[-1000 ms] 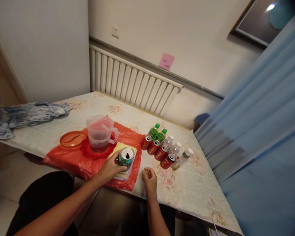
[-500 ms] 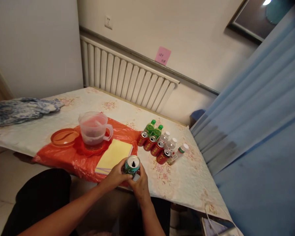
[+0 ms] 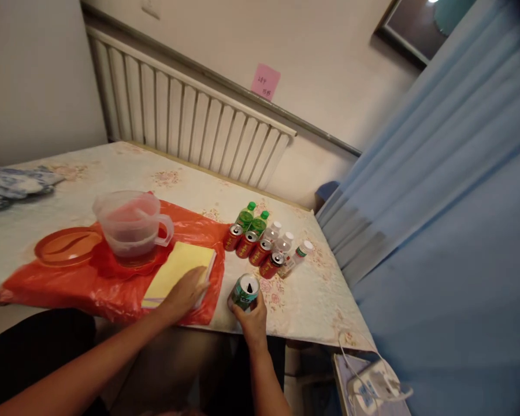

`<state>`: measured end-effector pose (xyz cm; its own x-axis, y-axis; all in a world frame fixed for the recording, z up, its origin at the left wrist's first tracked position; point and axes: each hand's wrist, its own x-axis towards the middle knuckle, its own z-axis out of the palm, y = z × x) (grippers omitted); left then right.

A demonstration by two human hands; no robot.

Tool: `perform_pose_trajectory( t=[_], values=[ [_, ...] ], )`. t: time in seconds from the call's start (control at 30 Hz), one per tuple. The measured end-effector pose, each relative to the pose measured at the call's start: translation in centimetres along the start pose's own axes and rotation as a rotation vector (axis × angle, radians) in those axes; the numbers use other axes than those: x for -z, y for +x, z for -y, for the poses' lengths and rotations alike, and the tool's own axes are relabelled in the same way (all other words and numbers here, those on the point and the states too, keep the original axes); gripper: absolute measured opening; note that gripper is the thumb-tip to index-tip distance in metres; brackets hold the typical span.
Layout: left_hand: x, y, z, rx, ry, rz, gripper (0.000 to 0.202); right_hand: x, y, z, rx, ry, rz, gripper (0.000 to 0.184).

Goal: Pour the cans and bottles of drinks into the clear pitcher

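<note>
My right hand (image 3: pixel 253 320) grips an opened green drink can (image 3: pixel 242 292) near the table's front edge, its thumb across the lower side and its fingers behind. The can's top is toward me, with the dark mouth hole showing. My left hand (image 3: pixel 186 293), open and slightly blurred, is over the right part of a stack of yellow paper (image 3: pixel 177 263); whether it touches the stack I cannot tell. Just beyond the can stand several opened red drink cans (image 3: pixel 259 252) in a slanting row. Two green bottles (image 3: pixel 259 222) and several clear, white-capped bottles (image 3: pixel 285 242) stand behind them.
A red plastic sheet (image 3: pixel 86 292) lies under the paper. On it are a clear plastic jug (image 3: pixel 127 228) in a red holder and an orange lid (image 3: pixel 67 245). Patterned cloth (image 3: pixel 17 185) lies far left. A blue curtain (image 3: pixel 437 231) hangs at right, above a corded device (image 3: pixel 372 387).
My left hand has let go of the green can and moved left over the yellow paper. My right hand now holds the can alone, shifted right. The view has turned rightward.
</note>
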<state>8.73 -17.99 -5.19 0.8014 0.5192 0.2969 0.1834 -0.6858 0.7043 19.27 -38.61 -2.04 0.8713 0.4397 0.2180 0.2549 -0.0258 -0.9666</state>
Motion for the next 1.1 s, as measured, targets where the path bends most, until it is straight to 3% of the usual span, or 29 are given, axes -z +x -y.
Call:
perform_pose_trajectory(
  t=[0.07, 0.13, 0.3, 0.47, 0.6, 0.87, 1.1],
  values=[
    [0.1, 1.2, 2.1, -0.036, 0.217, -0.069, 0.056, 1.2, 0.9, -1.0, -0.02, -0.03, -0.059, 0.073],
    [0.3, 2.1, 3.6, -0.05, 0.384, -0.063, 0.053, 2.4, 1.8, -2.0, -0.041, -0.067, -0.129, 0.073],
    [0.6, 2.6, 5.3, -0.083, 0.611, -0.02, 0.052, 5.3, 3.7, -3.6, -0.058, -0.168, -0.255, 0.073],
    [0.4, 2.3, 5.7, -0.135, 0.668, -0.044, 0.053, 7.5, 5.3, -5.0, -0.116, -0.226, -0.379, 0.069],
    [0.5, 2.4, 5.8, -0.155, 0.702, -0.057, 0.053, 8.4, 6.4, -6.6, -0.078, -0.228, -0.434, 0.067],
    [0.4, 2.4, 6.3, -0.181, 0.695, -0.066, 0.053, 9.4, 8.6, -9.8, -0.011, -0.323, -0.495, 0.069],
    [0.5, 2.5, 6.1, -0.19, 0.698, -0.063, 0.051, 9.4, 9.7, -10.9, 0.041, -0.395, -0.503, 0.068]
  ],
)
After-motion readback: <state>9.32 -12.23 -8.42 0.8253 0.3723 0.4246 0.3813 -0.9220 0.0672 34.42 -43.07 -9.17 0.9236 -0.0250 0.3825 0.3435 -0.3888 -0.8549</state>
